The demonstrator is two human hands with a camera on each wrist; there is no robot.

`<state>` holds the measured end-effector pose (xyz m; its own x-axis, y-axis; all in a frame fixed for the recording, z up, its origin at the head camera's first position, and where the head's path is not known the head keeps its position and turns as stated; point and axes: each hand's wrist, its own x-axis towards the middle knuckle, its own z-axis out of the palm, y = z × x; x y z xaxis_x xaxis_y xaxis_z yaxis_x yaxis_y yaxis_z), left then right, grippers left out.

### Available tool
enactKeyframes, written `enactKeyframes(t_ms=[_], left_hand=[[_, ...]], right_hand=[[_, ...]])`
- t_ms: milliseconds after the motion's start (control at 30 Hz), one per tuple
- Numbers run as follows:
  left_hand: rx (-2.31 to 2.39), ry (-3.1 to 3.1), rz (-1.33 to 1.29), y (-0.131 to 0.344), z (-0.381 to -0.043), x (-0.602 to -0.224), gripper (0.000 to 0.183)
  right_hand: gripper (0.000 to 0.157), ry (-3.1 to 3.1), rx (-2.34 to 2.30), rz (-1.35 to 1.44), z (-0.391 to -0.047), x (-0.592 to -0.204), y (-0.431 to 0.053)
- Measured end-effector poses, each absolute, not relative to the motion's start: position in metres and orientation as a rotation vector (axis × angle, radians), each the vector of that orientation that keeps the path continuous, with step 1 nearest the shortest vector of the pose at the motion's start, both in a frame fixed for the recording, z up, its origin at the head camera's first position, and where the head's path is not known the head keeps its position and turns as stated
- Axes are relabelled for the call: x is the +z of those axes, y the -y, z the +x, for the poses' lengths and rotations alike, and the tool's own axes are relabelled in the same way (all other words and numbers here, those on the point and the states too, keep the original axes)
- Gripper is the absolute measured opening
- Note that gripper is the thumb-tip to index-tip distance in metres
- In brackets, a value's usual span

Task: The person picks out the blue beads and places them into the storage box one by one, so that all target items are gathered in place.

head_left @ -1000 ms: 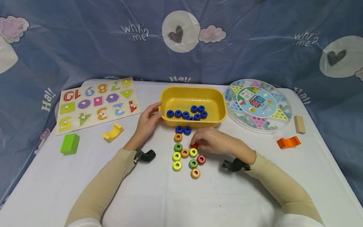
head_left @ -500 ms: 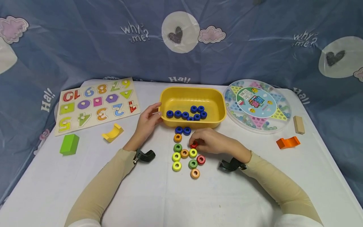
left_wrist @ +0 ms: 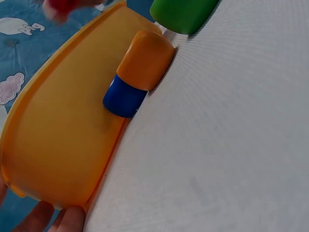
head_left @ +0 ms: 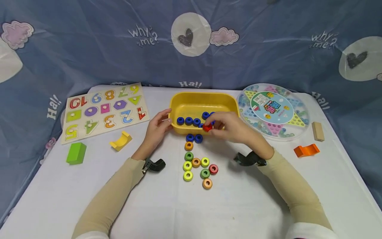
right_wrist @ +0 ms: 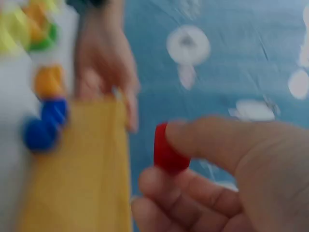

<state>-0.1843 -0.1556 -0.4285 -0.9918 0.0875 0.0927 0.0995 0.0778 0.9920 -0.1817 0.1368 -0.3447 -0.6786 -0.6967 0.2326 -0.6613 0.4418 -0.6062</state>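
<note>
Since the earlier frames the right hand [head_left: 231, 127] had lifted from the cluster of rings on the tabletop [head_left: 167, 205] and moved up to the front rim of the yellow tray [head_left: 191, 99], carrying the red ring [head_left: 207, 127] with it. That ring was pinched between thumb and fingertips, held over the tray's near edge; the right wrist view, though blurred, showed the same red ring [right_wrist: 166, 151] edge-on in that pinch beside the tray wall.

The left hand [head_left: 156, 127] had not shifted: it rested against the tray's left end, thumb and fingers curled round the rim, and in the left wrist view only its fingertips [left_wrist: 58, 220] showed below the tray's corner.

Inside the tray lay a row of blue rings [head_left: 188, 120]. Just outside its front wall sat two more blue rings [head_left: 194, 137], touching each other, with an orange ring [head_left: 188, 145] just below them. Further toward the person lay the remaining green, yellow, orange and red rings [head_left: 200, 167], close together.

To the left lay a number puzzle board [head_left: 104, 109], a green block [head_left: 76, 153] and a yellow arch block [head_left: 120, 140]. To the right were a round marble game box [head_left: 273, 109], a plain wooden block [head_left: 318, 131] and an orange block [head_left: 305, 150].
</note>
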Motion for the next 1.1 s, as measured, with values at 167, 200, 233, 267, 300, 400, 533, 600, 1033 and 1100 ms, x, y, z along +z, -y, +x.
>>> enactKeyframes(t_ms=[167, 200, 233, 267, 300, 400, 533, 600, 1033, 1100], left_hand=[[-2.104, 2.311, -0.187, 0.155, -0.184, -0.429, 0.043], [-2.104, 2.313, -0.186, 0.155, -0.184, -0.429, 0.043], [-2.103, 2.318, -0.186, 0.155, -0.184, -0.429, 0.043], [-2.1, 2.322, -0.185, 0.155, -0.184, -0.43, 0.043], [-2.097, 2.326, -0.187, 0.155, -0.184, -0.43, 0.042], [-2.09, 2.334, -0.187, 0.153, -0.184, -0.431, 0.042], [-2.097, 2.334, -0.183, 0.151, -0.184, -0.431, 0.042], [-2.091, 2.337, -0.18, 0.15, -0.184, -0.43, 0.042], [-2.091, 2.325, -0.177, 0.154, -0.184, -0.428, 0.042], [-2.091, 2.323, -0.181, 0.154, -0.183, -0.428, 0.042]], right_hand=[[0.016, -2.898, -1.074, -0.887, -0.222, -0.35, -0.142], [0.016, -2.94, -1.046, -0.83, -0.229, -0.355, -0.142], [0.015, -2.975, -1.013, -0.789, -0.235, -0.36, -0.141], [0.015, -3.001, -0.985, -0.755, -0.24, -0.364, -0.14], [0.014, -3.028, -0.947, -0.737, -0.243, -0.367, -0.14], [0.013, -3.083, -0.846, -0.705, -0.251, -0.374, -0.137], [0.015, -3.073, -0.748, -0.704, -0.256, -0.378, -0.136], [0.018, -3.028, -0.712, -0.735, -0.258, -0.379, -0.136], [0.032, -2.948, -0.713, -0.787, -0.26, -0.38, -0.131], [0.032, -2.973, -0.745, -0.837, -0.258, -0.379, -0.131]])
